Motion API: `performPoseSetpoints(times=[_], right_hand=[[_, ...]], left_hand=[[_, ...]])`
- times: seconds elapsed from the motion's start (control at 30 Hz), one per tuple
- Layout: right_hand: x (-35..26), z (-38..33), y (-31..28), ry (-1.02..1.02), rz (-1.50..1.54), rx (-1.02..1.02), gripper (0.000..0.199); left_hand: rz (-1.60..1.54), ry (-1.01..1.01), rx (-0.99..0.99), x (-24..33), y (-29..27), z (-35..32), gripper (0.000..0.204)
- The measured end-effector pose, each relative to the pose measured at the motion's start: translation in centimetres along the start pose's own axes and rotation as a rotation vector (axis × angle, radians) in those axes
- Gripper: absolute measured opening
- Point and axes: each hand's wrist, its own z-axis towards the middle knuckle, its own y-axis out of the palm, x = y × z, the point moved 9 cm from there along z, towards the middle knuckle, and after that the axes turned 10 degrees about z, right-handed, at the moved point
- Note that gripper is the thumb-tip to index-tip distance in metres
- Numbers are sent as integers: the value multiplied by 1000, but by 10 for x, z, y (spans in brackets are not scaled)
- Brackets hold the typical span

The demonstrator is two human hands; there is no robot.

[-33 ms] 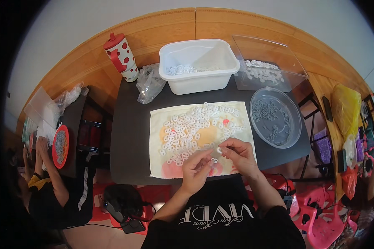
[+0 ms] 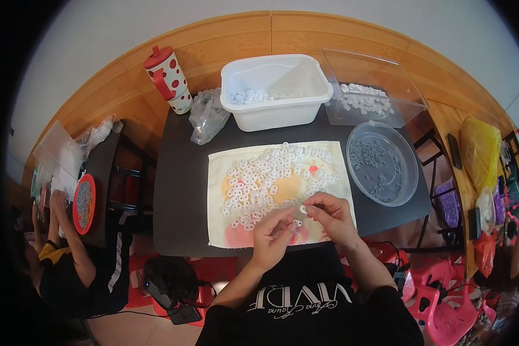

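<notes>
Both hands are close together above the near edge of a pale cloth (image 2: pixel 214 199) with red and orange patches. Between the thumb and forefinger of my right hand (image 2: pixel 334 219) is a small white plastic piece (image 2: pixel 304 209). My left hand (image 2: pixel 271 237) is closed in a pinch just to its left; whatever it grips is too small to make out. Beside the left fingertips shows another little white piece (image 2: pixel 297 223), held or lying on the cloth, I cannot tell which. Many flat white oval pieces with two holes (image 2: pixel 254 187) are scattered over the cloth.
At the back of the dark table (image 2: pixel 181 173) stand a white tub (image 2: pixel 277 118) of white pieces, a clear box (image 2: pixel 406 118) of white discs, a plastic bag (image 2: pixel 206 118) and a spotted tumbler (image 2: pixel 176 83). A round clear tray (image 2: pixel 406 193) holds small grey parts. Another person (image 2: pixel 83 268) works at the left.
</notes>
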Motion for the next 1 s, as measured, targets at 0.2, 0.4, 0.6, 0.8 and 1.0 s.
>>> performPoseSetpoints(times=[0.2, 0.4, 0.6, 0.8, 1.0], right_hand=[[-8, -1, 10, -148, -92, -98, 13], [-13, -3, 11, -152, -231, -95, 14], [-19, -2, 16, -192, -277, -90, 13], [-20, -3, 23, -226, -323, -164, 12], [-21, -5, 23, -215, -327, -149, 13]], left_hand=[[-23, 24, -2, 4, 1, 1, 38], [-6, 18, -5, 3, 0, 0, 37], [19, 18, -5, 3, 0, 0, 37], [34, 24, 9, 2, -1, 0, 35], [102, 62, 36, 2, -4, 1, 33]])
